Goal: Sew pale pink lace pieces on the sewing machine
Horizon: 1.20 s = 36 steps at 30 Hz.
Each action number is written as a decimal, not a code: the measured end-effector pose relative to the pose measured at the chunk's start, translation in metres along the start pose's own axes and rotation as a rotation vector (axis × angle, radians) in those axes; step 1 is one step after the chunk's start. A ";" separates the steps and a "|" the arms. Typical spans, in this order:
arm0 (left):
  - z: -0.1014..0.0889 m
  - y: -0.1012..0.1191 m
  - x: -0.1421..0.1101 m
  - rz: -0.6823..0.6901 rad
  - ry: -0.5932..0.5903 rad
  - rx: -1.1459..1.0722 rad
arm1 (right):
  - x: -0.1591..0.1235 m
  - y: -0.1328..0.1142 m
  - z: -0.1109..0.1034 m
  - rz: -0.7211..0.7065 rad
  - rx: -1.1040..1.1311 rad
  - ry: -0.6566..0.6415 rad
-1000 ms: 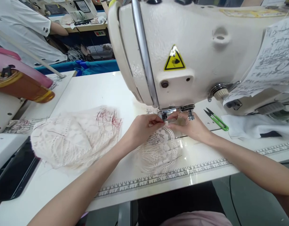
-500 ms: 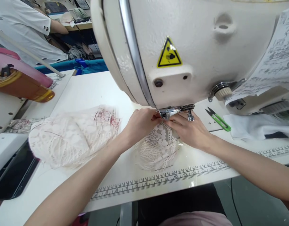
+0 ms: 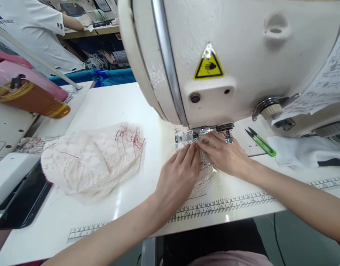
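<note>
the left hand (image 3: 179, 173) lies palm down over a piece of pale lace (image 3: 205, 177), its fingers close together and their tips set on the work near the presser foot (image 3: 196, 136) of a cream sewing machine (image 3: 236, 44). the right hand (image 3: 223, 153) comes in from the other side, its fingers bent beneath the machine's head and its thumb reaching toward the left fingertips; whether either hand pinches the lace or only presses it, i cannot tell. the lace sits on the white table (image 3: 114, 107), partly hidden by both hands, its lower edge spreading toward a printed ruler strip (image 3: 222, 207) along the front. well to the left rests a larger heap of lace (image 3: 86, 166) with red threads (image 3: 131, 136) tangled at its far corner. to the right of the right hand lie green-handled snips (image 3: 262, 144), their dark blades apart, just beside a white cloth (image 3: 291, 151). a pink bottle (image 3: 45, 83) and an amber cup (image 3: 34, 101) show at the left, and beyond them is a person in a white shirt (image 3: 31, 33).
</note>
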<state>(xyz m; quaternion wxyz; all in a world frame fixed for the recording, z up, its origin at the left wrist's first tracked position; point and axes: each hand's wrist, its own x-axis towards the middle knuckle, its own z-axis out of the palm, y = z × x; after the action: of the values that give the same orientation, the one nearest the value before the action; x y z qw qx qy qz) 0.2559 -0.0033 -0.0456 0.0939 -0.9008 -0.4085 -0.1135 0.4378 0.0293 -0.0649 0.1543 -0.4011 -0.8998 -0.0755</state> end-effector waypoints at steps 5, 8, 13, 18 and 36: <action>0.019 0.000 -0.008 0.014 0.036 -0.014 | -0.001 0.001 -0.001 0.012 0.043 -0.005; 0.019 -0.002 -0.006 0.010 0.048 -0.013 | -0.002 0.001 0.000 0.018 0.030 -0.016; 0.019 -0.004 -0.006 0.024 0.071 0.013 | -0.005 0.000 0.001 0.023 -0.004 -0.002; 0.020 -0.006 -0.008 0.035 0.106 0.038 | -0.005 -0.001 0.000 0.018 -0.026 -0.011; 0.023 -0.010 -0.006 0.043 0.113 0.036 | -0.006 -0.001 0.000 0.009 -0.068 0.058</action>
<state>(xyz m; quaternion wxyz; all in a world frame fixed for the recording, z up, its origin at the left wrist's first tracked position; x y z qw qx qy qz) 0.2475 0.0045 -0.0685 0.1354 -0.8997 -0.3850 -0.1548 0.4406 0.0240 -0.0665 0.1670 -0.4078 -0.8900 -0.1171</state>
